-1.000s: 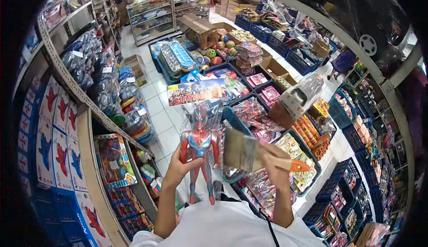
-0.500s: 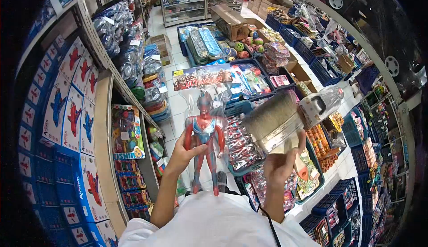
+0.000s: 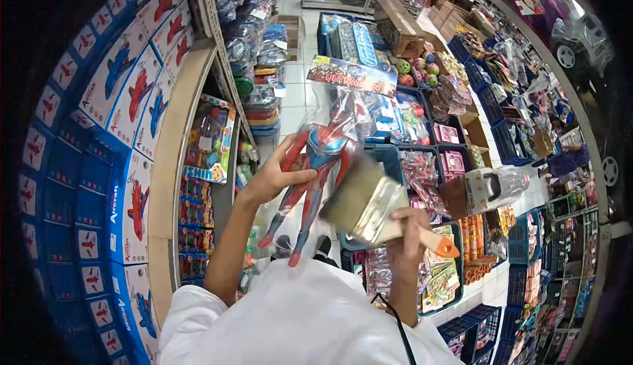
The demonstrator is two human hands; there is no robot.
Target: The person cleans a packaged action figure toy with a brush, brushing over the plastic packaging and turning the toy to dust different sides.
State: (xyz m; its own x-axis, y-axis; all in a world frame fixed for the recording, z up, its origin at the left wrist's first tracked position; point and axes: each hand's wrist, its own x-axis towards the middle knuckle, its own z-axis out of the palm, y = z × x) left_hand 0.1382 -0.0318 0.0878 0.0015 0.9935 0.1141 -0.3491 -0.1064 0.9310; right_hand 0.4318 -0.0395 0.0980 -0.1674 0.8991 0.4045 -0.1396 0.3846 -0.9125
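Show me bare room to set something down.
Bare floor tiles run between the bagged stacks on the left and the crate of blue packs; the held figure hides part. Another bare strip lies between the card-filled tray and dark blue crates at lower right. The middle is crowded with balls and bagged toys.

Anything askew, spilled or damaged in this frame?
I can make out no spill or damage. One cardboard box looks askew: it lies at a slant near the balls, out of line with the rows around it. The bagged figure tilts in the left hand, seemingly just handling.
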